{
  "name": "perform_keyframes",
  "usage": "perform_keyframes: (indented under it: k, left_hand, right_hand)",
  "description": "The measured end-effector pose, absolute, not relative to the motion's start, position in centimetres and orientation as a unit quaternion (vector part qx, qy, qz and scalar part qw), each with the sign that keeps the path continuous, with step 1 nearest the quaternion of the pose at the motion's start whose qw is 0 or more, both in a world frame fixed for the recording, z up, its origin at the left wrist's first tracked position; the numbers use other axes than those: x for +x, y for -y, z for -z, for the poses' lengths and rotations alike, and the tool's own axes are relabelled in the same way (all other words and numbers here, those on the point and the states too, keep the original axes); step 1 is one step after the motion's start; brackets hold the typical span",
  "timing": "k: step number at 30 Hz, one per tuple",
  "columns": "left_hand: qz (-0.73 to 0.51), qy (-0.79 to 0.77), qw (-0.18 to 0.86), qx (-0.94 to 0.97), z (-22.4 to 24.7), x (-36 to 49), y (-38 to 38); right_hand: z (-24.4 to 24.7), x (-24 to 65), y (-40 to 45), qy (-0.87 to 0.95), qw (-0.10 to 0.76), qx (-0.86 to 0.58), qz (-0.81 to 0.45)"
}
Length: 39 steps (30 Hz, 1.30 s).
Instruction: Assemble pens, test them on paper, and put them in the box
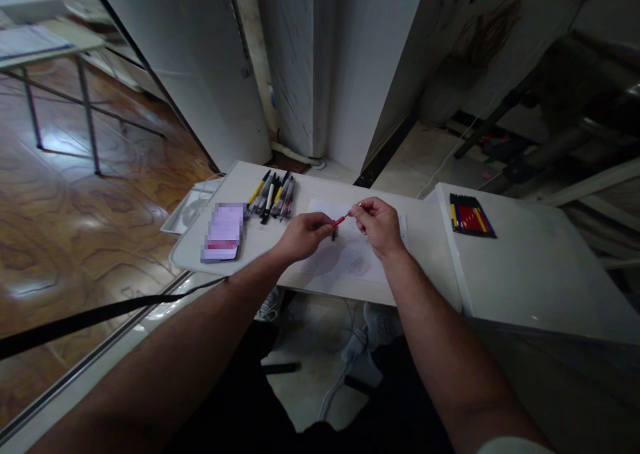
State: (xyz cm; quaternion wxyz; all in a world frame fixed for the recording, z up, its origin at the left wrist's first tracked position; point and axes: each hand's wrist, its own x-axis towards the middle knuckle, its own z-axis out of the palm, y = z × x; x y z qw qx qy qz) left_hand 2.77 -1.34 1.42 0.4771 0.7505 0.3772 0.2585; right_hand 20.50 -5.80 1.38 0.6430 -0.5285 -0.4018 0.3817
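One red pen (339, 221) over the bench (320, 186), between near and far edges; the left hand (305, 234) pinches it, the right hand (381, 227) (grip unclear) is at its tip.

We hold both bare forearms (430, 314) forward and angled inward, left hand (306, 235) and right hand (379, 225) near each other, each pinching.

Your one head-worn camera looks forward and steeply down, fairly near, with your bare left hand (306, 235) and bare right hand (379, 225) mid-view above the long white worktop (431, 241).
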Motion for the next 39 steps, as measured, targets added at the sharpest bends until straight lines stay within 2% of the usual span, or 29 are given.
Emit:
perform_keyframes:
  k: [11, 17, 34, 39]
  left_hand:
    - [-0.275, -0.390, 0.471, 0.742, -0.9, 2.8, 1.2]
    - [-0.276, -0.405, 0.471, 0.734, -1.3, 2.8, 1.5]
    - [-0.293, -0.406, 0.492, 0.713, -1.7, 2.8, 1.5]
    - [-0.297, -0.407, 0.495, 0.708, -1.7, 2.9, 1.6]
  right_hand:
    - [-1.8, 21.4, 5.7, 0.443, 0.635, -0.552, -0.308]
    - [-1.3, 20.7, 5.9, 0.468, 0.610, -0.545, -0.333]
    - [-2.0, 19.5, 6.2, 0.375, 0.658, -0.487, -0.434]
    - [-1.8, 19.9, 6.1, 0.385, 0.650, -0.497, -0.427]
